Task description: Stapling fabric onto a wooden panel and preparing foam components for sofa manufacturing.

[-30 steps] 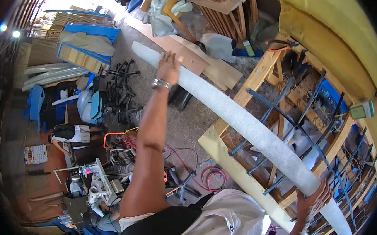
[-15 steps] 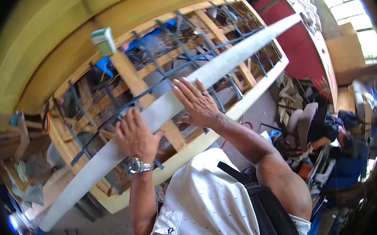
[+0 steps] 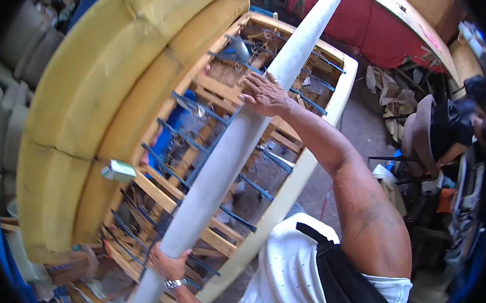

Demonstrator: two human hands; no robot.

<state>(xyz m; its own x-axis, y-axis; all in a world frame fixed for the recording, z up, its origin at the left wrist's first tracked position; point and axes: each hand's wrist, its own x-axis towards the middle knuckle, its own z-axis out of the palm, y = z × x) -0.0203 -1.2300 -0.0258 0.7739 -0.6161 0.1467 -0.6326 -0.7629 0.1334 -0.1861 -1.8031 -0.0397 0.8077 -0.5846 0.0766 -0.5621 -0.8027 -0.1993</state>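
A long, pale grey roll lies slantwise across a wooden seat frame, whose dark webbing straps criss-cross beneath it. My left hand, with a metal watch at the wrist, curls around the roll near its lower end. Farther up, my right hand rests across the roll with its fingers stretched over the surface. Cream padding covers the frame's near edge. The roll hides the middle of the frame, and its lower end runs out of view.
Yellow foam backs stand along the frame's left side, with a small green-and-white box beside them. A red-draped table is at the far right. Another person sits on a chair to the right.
The roll has turned steeper against my view. My hands have spread apart along it: the left towards the lower end, now curled around it, the right farther up.
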